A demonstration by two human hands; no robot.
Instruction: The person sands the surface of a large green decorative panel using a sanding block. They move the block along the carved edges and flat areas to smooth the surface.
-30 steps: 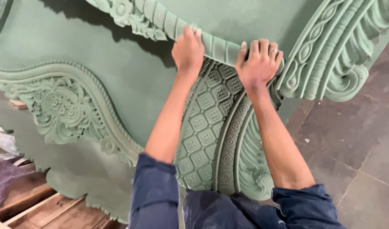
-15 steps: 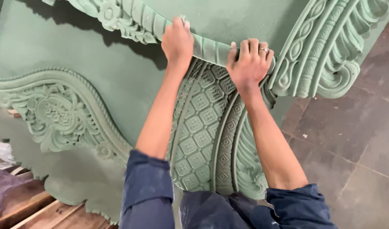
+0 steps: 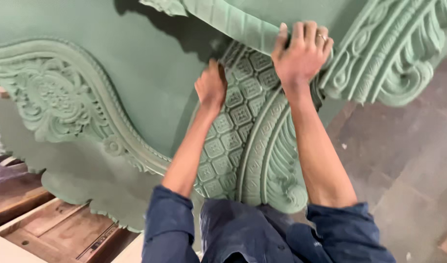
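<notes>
Hands on green carved mould (image 3: 136, 97).
We grip its ribbed edge with our right hand (image 3: 301, 53) at one o'clock; left hand (image 3: 211, 87) presses, fingers hidden.

Matt green moulding (image 3: 243, 126) (rubbery, embossed); rough wooden frame (image 3: 58, 234).

a grey stone floor (image 3: 408, 160) is showing on the right, laid in large slabs with faint joints running across it, and a few pale specks are lying on it. at the lower left, brown wooden boards (image 3: 62, 231) are lying side by side, looking worn and dusty. a pale plank edge (image 3: 9, 251) is crossing the bottom left corner. soft, even light is falling over everything.
</notes>
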